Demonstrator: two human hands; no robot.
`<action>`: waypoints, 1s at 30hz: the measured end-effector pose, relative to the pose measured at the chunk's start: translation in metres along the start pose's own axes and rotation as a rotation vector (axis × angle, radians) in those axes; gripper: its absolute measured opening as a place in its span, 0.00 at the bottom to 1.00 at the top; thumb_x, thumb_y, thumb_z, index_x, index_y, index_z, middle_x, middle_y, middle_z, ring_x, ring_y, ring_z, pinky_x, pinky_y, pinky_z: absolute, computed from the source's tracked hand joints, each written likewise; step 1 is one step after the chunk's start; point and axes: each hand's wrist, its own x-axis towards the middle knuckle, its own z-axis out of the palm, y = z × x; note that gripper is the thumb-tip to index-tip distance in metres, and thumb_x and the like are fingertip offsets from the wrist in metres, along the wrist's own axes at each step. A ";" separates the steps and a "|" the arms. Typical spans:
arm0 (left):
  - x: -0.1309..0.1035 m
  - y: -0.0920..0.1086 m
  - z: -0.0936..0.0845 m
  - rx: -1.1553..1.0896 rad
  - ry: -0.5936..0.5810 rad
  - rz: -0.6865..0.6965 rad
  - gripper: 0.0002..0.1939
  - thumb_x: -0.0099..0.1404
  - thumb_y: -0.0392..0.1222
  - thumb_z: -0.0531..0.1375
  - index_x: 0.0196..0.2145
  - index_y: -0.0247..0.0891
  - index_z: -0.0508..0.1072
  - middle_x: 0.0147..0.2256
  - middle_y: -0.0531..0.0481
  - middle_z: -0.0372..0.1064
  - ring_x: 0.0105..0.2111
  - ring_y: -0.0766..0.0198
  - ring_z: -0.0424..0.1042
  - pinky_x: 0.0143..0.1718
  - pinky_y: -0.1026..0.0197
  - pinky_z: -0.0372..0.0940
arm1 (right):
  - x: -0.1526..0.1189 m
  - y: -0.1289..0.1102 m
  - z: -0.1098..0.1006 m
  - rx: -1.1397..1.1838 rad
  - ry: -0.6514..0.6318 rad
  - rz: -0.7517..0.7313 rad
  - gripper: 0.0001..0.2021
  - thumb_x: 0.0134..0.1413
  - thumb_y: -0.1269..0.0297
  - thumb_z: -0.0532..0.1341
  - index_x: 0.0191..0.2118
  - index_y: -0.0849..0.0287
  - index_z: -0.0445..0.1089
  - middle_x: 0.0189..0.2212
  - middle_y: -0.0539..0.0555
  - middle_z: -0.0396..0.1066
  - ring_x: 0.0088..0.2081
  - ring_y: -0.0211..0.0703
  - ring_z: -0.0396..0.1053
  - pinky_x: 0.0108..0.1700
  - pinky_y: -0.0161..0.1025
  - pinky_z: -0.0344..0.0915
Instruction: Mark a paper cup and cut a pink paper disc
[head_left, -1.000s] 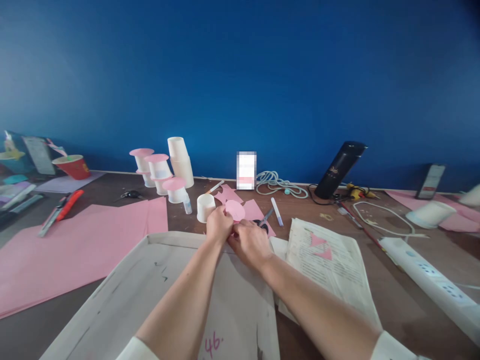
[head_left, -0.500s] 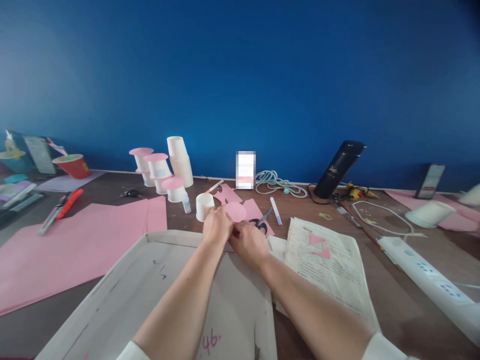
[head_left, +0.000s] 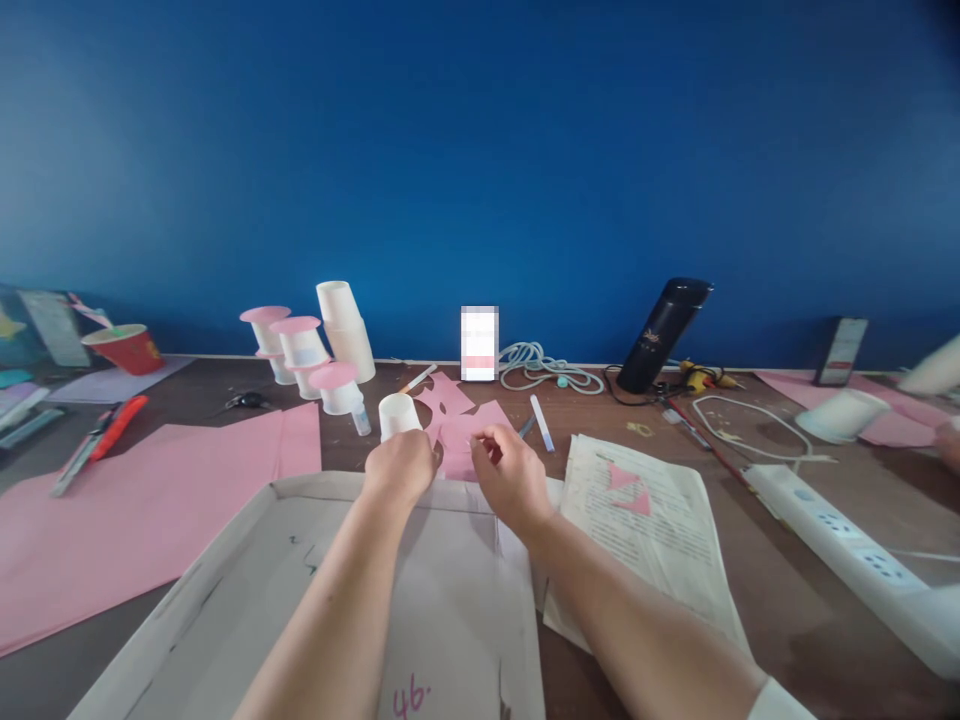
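My left hand [head_left: 402, 466] is closed just in front of a white paper cup [head_left: 398, 414]; what its fingers hold, if anything, is hidden. To its right my right hand [head_left: 513, 476] has curled, parted fingers, with nothing clear between them. Pink paper scraps [head_left: 456, 392] lie behind and between the hands, with a round pink piece [head_left: 456, 434] among them. Scissors [head_left: 528, 426] are partly hidden behind my right hand. A white marker [head_left: 541, 424] lies to their right. Further left, paper cups topped with pink discs [head_left: 334, 376] stand stacked beside a small glue bottle [head_left: 361, 416].
A box lid [head_left: 465, 600] spans the front. Pink sheets [head_left: 150, 490] and a cutter [head_left: 97, 445] lie left. Tall cups [head_left: 345, 330], a phone [head_left: 479, 345], a cable [head_left: 555, 370] and a black bottle [head_left: 664, 335] stand or lie behind. Printed paper [head_left: 645, 540] and a power strip [head_left: 847, 560] are right.
My hands have moved apart, the right one drawing away from the left. The pink disc between them now sits lower among the scraps. The view has shifted slightly, and a person's hand shows at the right edge.
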 end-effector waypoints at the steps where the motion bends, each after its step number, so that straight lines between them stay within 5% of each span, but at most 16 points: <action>1: 0.000 -0.001 -0.002 -0.007 -0.005 0.008 0.17 0.59 0.52 0.55 0.23 0.39 0.74 0.23 0.39 0.72 0.30 0.49 0.73 0.32 0.55 0.60 | 0.001 0.001 -0.001 0.004 0.006 0.009 0.09 0.58 0.60 0.54 0.35 0.54 0.71 0.31 0.49 0.73 0.32 0.39 0.68 0.33 0.34 0.57; 7: 0.004 -0.010 -0.004 -0.122 -0.173 0.077 0.08 0.47 0.47 0.64 0.26 0.44 0.75 0.26 0.47 0.73 0.28 0.56 0.71 0.31 0.60 0.59 | 0.009 0.010 -0.005 0.079 0.067 0.038 0.09 0.56 0.60 0.54 0.34 0.54 0.70 0.32 0.50 0.74 0.33 0.41 0.69 0.35 0.35 0.60; 14: 0.005 -0.011 0.004 -0.129 -0.242 0.103 0.06 0.46 0.41 0.62 0.26 0.43 0.72 0.28 0.49 0.73 0.29 0.57 0.71 0.29 0.62 0.58 | 0.016 0.022 -0.004 0.140 0.092 0.066 0.09 0.56 0.58 0.55 0.34 0.55 0.70 0.31 0.51 0.75 0.32 0.42 0.70 0.35 0.36 0.63; 18: 0.003 -0.008 0.000 -0.099 -0.148 0.162 0.06 0.51 0.45 0.61 0.28 0.41 0.73 0.29 0.47 0.73 0.31 0.56 0.71 0.29 0.60 0.58 | 0.015 0.023 -0.002 0.187 0.069 0.058 0.09 0.55 0.58 0.55 0.34 0.55 0.70 0.30 0.51 0.74 0.31 0.41 0.69 0.34 0.35 0.63; 22: 0.002 0.001 0.000 -0.351 0.077 0.391 0.08 0.59 0.47 0.59 0.31 0.40 0.73 0.35 0.47 0.74 0.34 0.60 0.72 0.34 0.61 0.61 | 0.017 0.024 0.001 0.414 -0.015 0.155 0.10 0.53 0.56 0.58 0.33 0.56 0.71 0.27 0.50 0.72 0.29 0.40 0.67 0.34 0.36 0.62; 26: 0.005 0.006 0.009 -0.691 0.054 0.461 0.11 0.62 0.48 0.57 0.38 0.40 0.71 0.33 0.49 0.74 0.29 0.63 0.73 0.32 0.62 0.65 | 0.023 0.024 0.002 0.703 -0.119 0.360 0.13 0.48 0.53 0.62 0.33 0.58 0.73 0.26 0.51 0.73 0.24 0.36 0.64 0.28 0.34 0.58; 30: 0.007 0.007 0.014 -0.762 0.089 0.507 0.12 0.63 0.48 0.58 0.41 0.40 0.71 0.30 0.51 0.74 0.28 0.64 0.73 0.32 0.62 0.66 | 0.027 0.023 -0.001 0.835 -0.218 0.410 0.15 0.45 0.53 0.62 0.33 0.59 0.76 0.30 0.54 0.76 0.23 0.34 0.62 0.23 0.33 0.52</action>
